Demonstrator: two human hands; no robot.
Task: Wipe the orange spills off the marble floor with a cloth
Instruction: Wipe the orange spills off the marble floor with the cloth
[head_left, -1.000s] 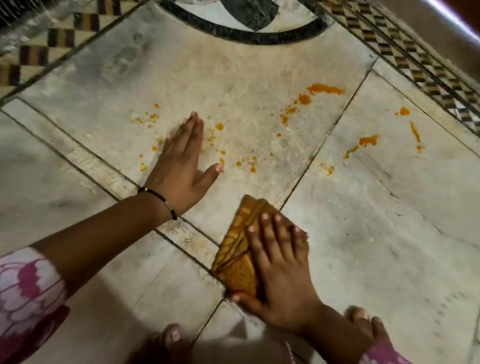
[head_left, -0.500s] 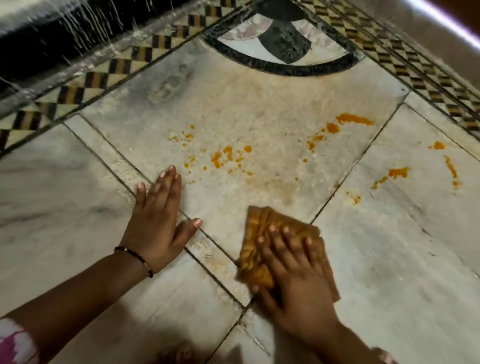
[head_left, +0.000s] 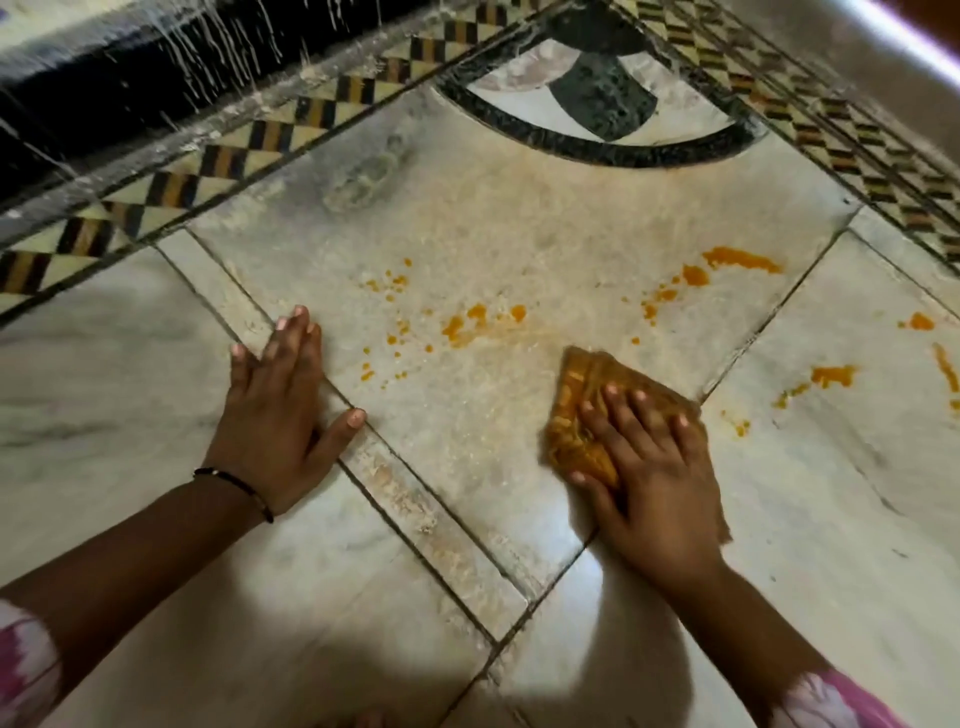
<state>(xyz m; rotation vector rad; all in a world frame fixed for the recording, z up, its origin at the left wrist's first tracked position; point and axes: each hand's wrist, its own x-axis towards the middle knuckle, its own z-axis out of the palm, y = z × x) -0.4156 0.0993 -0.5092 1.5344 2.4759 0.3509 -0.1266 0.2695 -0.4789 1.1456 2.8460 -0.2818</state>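
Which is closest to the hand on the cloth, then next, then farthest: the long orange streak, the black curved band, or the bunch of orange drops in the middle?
From the right hand on the cloth:
1. Middle drops, up and left.
2. Long streak, farther up, slightly right.
3. Black band, top of the floor.

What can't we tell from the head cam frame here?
- Floor under the cloth: hidden by the cloth and the right hand pressing on it, so any spill beneath is unknown.
- Near-right part of the cloth: covered by the right hand.
- Orange spill at the right: cut off by the frame edge, full extent unknown.
- Marble under the left hand: hidden by the flat palm.
- Both sleeves: cropped by the bottom edge.
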